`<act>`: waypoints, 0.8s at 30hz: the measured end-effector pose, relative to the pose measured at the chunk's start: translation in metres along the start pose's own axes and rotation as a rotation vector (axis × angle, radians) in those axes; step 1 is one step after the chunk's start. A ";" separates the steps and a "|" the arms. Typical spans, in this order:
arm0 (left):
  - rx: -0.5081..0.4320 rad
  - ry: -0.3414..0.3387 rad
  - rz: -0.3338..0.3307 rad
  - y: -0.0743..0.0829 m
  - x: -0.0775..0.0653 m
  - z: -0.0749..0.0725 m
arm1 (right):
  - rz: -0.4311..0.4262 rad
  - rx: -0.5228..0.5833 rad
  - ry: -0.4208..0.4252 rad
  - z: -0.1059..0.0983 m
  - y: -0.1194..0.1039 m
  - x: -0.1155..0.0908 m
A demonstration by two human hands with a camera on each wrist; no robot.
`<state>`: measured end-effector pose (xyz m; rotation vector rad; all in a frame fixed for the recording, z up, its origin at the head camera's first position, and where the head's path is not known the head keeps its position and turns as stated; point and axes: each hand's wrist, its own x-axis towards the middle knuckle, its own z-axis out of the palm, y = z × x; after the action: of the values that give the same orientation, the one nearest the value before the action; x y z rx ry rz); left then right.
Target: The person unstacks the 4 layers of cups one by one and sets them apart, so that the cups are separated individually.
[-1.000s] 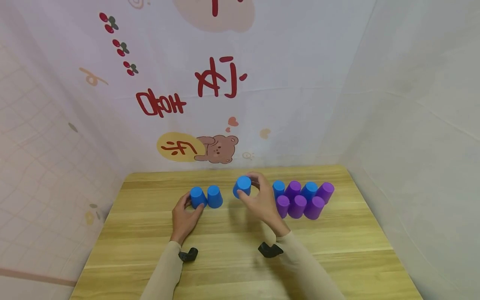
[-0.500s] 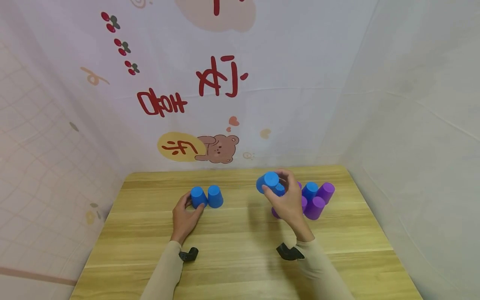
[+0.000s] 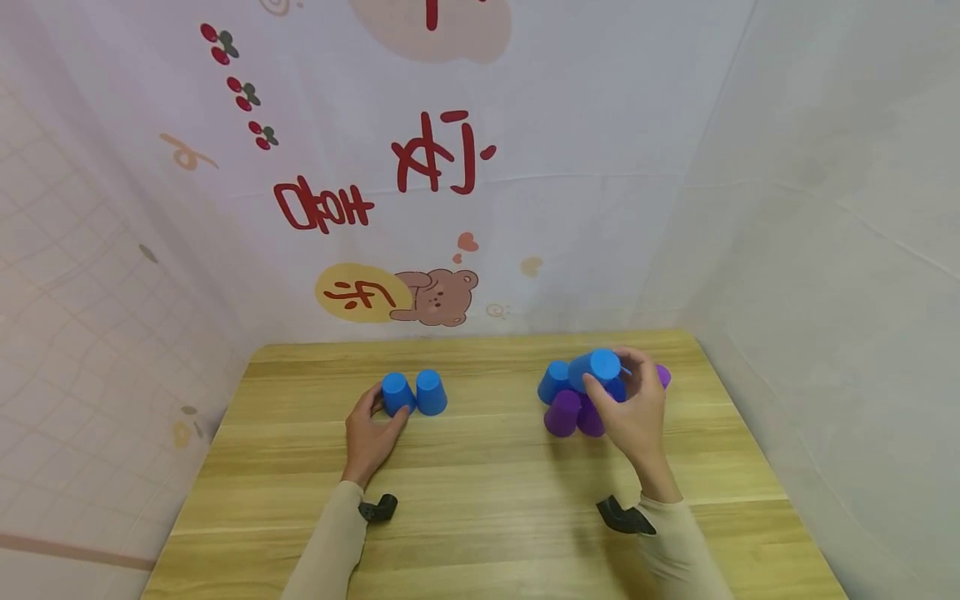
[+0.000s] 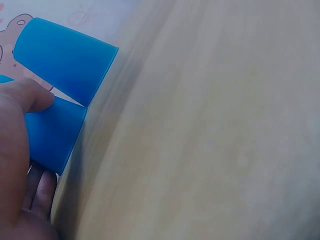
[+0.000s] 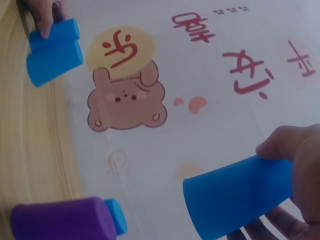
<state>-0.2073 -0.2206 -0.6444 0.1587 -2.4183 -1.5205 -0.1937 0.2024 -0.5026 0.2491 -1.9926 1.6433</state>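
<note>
My left hand (image 3: pixel 372 436) grips a blue cup (image 3: pixel 397 394) that stands upside down on the table, thumb and fingers on its sides. A second upside-down blue cup (image 3: pixel 431 392) stands right beside it, rims meeting in the left wrist view. My right hand (image 3: pixel 633 412) holds another blue cup (image 5: pixel 235 197), base up and tilted, raised above the group of cups on the right. Below it are a blue cup (image 3: pixel 553 383) and a purple cup (image 3: pixel 562 414); the hand and held cup hide much of the rest of this group.
A wooden table (image 3: pixel 465 500) carries the cups. White printed cloth (image 3: pixel 600 208) rises behind the table's back edge and along both sides. A purple cup (image 3: pixel 663 377) peeks out right of my right hand.
My right hand has carried its blue cup rightward, from between the two groups to over the right-hand cups, tilting it. The left hand and its cup have stayed in place.
</note>
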 end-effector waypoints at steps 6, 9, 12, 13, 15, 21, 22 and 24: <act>0.016 0.006 -0.005 0.000 0.001 0.001 | 0.051 -0.040 0.053 -0.024 0.004 -0.003; 0.015 0.015 0.010 -0.001 0.001 0.002 | 0.056 -0.049 0.072 -0.035 0.006 -0.004; 0.008 0.016 0.019 -0.002 0.002 0.001 | 0.054 -0.055 0.093 -0.045 0.008 -0.007; 0.004 0.013 0.018 -0.002 0.002 0.001 | 0.054 -0.055 0.101 -0.048 0.008 -0.007; 0.002 0.008 0.015 -0.002 0.002 0.000 | 0.058 -0.062 0.118 -0.054 0.009 -0.009; 0.002 0.001 0.013 -0.003 0.001 0.000 | 0.089 -0.084 0.156 -0.073 0.011 -0.015; 0.004 0.003 0.014 -0.003 0.001 0.000 | 0.096 -0.087 0.164 -0.076 0.011 -0.016; 0.008 0.010 0.020 -0.003 0.001 0.000 | 0.111 -0.095 0.181 -0.082 0.012 -0.019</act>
<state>-0.2080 -0.2219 -0.6475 0.1423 -2.4114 -1.4980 -0.1602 0.2794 -0.5136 -0.0454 -1.9698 1.5716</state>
